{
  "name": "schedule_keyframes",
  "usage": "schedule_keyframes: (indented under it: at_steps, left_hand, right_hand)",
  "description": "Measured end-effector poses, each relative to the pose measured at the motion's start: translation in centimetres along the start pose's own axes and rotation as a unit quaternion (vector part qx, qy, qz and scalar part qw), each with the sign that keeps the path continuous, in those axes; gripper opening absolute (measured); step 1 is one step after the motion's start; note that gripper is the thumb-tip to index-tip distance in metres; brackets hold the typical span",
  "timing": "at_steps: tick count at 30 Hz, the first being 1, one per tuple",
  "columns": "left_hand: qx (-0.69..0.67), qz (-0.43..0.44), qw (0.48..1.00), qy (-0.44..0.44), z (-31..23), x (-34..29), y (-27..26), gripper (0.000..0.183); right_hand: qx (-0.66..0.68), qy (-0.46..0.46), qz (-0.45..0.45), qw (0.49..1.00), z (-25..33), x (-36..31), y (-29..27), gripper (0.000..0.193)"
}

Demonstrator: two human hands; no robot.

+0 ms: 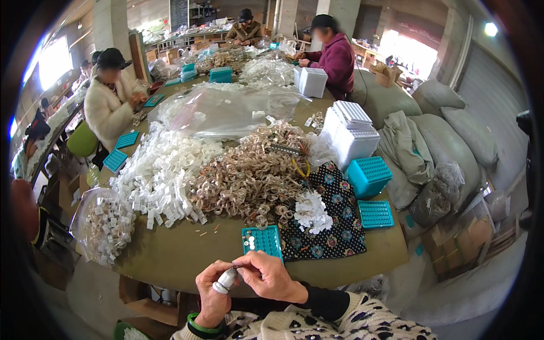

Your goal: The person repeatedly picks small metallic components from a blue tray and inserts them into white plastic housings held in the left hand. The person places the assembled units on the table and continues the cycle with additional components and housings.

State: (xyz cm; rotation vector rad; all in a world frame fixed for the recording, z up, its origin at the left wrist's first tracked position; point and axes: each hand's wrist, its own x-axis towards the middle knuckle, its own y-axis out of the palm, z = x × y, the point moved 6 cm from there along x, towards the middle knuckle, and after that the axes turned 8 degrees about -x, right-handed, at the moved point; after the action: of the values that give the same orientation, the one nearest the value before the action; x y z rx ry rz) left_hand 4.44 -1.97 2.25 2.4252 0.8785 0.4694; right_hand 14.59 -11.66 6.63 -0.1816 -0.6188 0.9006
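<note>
Just hands (243, 283) pinching small part (234, 266)

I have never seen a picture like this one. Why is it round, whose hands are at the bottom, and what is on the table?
A wide fisheye camera worn on a person's head took it, looking down, so straight edges bend toward the rim. No machine is here. The left hand, with a taped fingertip and a green bangle, and the right hand belong to the wearer. Together they pinch one tiny part, too small to identify. On the table lie a teal tray, a heap of white pieces, a heap of brownish rings and a patterned cloth. Other people work at the far end.
</note>
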Motion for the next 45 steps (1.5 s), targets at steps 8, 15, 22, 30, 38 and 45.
schedule_keyframes:
  at_steps: [8, 15, 22, 30, 38, 45]
  left_hand:
    - [-0.038, 0.005, 0.999, 0.012, -0.1, -0.4, 2.2, 0.01]
    - [-0.13, 0.005, 0.989, -0.067, 0.7, -0.4, 2.5, 0.015]
    - [-0.163, 0.001, 0.977, -0.135, 0.5, -0.4, 2.3, 0.01]
    - [-0.203, 0.065, 0.956, -0.2, 0.7, -1.9, 2.2, 0.019]
    - [-0.257, 0.12, 0.936, -0.208, 0.2, -2.5, 2.2, 0.018]
    - [-0.284, 0.101, 0.935, -0.185, -0.9, -2.2, -0.1, 0.022]
  right_hand:
    - [0.16, 0.062, -0.003, 0.985, -1.2, -1.2, -1.0, 0.011]
    - [0.203, 0.119, 0.008, 0.972, -2.1, -1.7, -0.7, 0.02]
    - [0.141, 0.131, 0.051, 0.98, -1.7, -1.4, -0.8, 0.026]
    - [0.048, 0.031, 0.038, 0.998, -0.2, -0.8, -2.3, 0.013]
    - [0.402, 0.252, 0.059, 0.878, -1.1, -1.9, 0.4, 0.006]
    - [0.143, 0.098, 0.041, 0.984, 1.8, -0.7, 0.7, 0.008]
